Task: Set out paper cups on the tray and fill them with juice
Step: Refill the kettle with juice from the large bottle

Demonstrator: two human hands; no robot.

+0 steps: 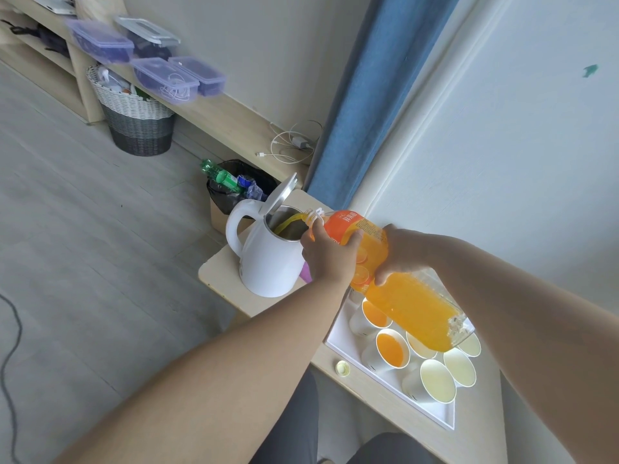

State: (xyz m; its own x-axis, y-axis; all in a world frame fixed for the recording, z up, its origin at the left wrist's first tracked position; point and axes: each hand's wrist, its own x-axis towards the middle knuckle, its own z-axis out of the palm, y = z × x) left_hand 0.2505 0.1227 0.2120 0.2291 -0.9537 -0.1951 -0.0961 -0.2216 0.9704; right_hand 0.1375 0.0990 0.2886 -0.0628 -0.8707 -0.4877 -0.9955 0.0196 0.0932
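Both my hands hold a large bottle of orange juice (412, 303), tilted with its mouth to the left. My left hand (330, 256) grips it near the neck and my right hand (400, 252) grips its middle. Juice streams from the mouth into a white electric kettle (268, 262) whose lid stands open. Under the bottle a white tray (338, 333) carries several paper cups. Two of them, one cup (390, 349) and another cup (375, 313), hold juice. The other cups, such as the front one (437, 380), look empty. The bottle hides part of the tray.
A yellow bottle cap (342, 368) lies on the wooden table (227, 279) beside the tray. A black-lined bin (234, 192) with bottles stands behind the kettle. A woven basket (137, 115), plastic boxes (164, 78) on a bench, a white cable (291, 145) and a blue curtain (375, 95) lie farther off.
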